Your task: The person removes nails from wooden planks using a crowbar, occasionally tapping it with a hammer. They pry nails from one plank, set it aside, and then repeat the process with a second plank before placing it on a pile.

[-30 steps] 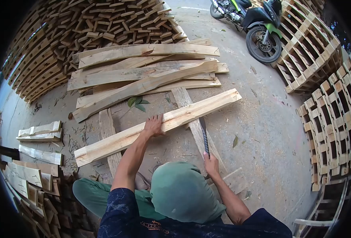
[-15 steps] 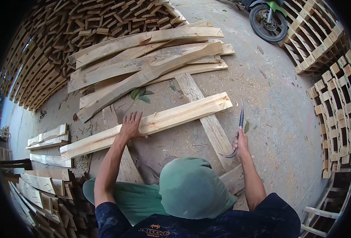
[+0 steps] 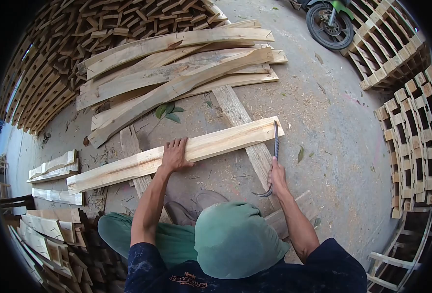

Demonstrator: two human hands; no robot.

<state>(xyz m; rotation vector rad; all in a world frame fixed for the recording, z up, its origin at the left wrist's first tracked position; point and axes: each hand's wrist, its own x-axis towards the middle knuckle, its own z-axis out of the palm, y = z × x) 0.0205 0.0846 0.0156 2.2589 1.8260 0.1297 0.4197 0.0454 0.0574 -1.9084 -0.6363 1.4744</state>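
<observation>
A grey concrete floor (image 3: 345, 122), scattered with sawdust, is bordered by stacked wooden pallets (image 3: 389, 53); beyond the left fingers, long rough boards (image 3: 177, 78) are heaped. Under those fingers lies a long, pale, straight-edged wooden board (image 3: 225, 140), borne crosswise on two weathered grey-brown planks (image 3: 236, 108). The left hand (image 3: 176, 155) is laid open on its upper face near mid-length, thumb spread apart. By the right hand (image 3: 278, 177), a dark, ridged metal bar (image 3: 276, 139) with a hooked near end is gripped, the fingers closed around it; its other end overlaps the board's end beyond those fingers, though whether contact is made cannot be told. The board can be judged stiff, dry and moderately light, awkward mainly through its length, and hardly slippery or fragile, though splinters may be met. It is best held across both long edges around the left fingers, where its weight should be balanced.
</observation>
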